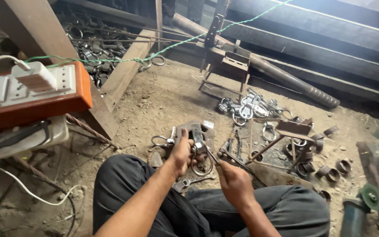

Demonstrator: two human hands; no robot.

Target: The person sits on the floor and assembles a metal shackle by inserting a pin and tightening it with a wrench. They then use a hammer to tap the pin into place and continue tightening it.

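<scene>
I sit on a dirt floor with my knees up in dark trousers. My left hand grips a rusty metal bracket piece with a steel ring hanging below it. My right hand is closed on a thin dark tool, maybe pliers or a rod, whose tip meets the ring. A finished ring-and-plate part lies just left of my left hand.
A pile of shiny ring hardware lies ahead, near a small metal jig. Short pipe rings lie scattered right. An orange socket board with a white plug stands left. An angle grinder rests at the lower right. Long steel bars cross behind.
</scene>
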